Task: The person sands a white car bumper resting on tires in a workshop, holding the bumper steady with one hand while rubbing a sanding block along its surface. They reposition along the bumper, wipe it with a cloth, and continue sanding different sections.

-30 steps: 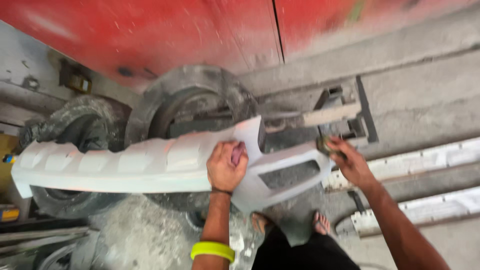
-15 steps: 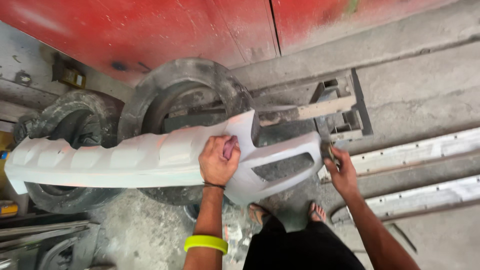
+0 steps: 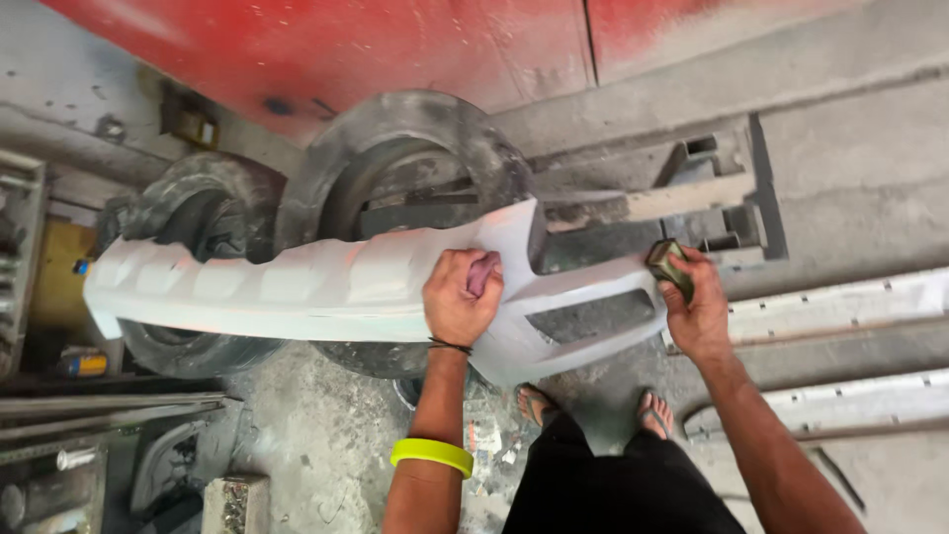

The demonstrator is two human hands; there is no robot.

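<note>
A long pale grey car bumper part (image 3: 297, 287) lies across two dusty tyres, running from the left to just right of centre. My left hand (image 3: 460, 297) grips its upper edge near the middle, fingers curled over the rim. My right hand (image 3: 697, 307) is at the bumper's right end, closed on a small dark sanding block (image 3: 670, 265) pressed against that end. A yellow-green band (image 3: 432, 453) sits on my left forearm. My feet in sandals (image 3: 539, 403) stand below the bumper.
Two worn tyres (image 3: 395, 158) (image 3: 198, 218) stand upright under the bumper before a red panel (image 3: 395, 49). A wooden and metal frame (image 3: 692, 198) lies behind. Pale trim strips (image 3: 840, 302) lie on the concrete at right. Metal bars and clutter (image 3: 89, 415) fill the lower left.
My right hand with the sanding block has slid along the bumper's right end. The left hand keeps its grip on the upper edge. The view has shifted slightly.
</note>
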